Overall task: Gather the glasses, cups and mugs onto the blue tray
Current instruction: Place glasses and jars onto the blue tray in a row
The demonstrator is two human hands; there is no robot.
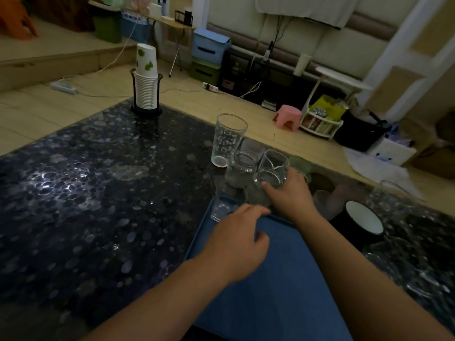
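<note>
- R hand [288,193] wraps a spouted clear glass [270,177], just past the blue tray [283,279] far edge.
- L hand [236,244] hovers over tray, fingers loosely curled, holding nothing.
- Lift straight up; tall printed glass [227,141] & neighbours crowd close, so don't sweep sideways.

A dim room is shown, floored in pale wooden boards [187,94]. A dark, glossy, pebble-patterned desk [98,193] fills the foreground. A small pink plastic stool [288,116] and stacked blue and green storage boxes [209,55] are set by the cream padded wall [320,40].
</note>
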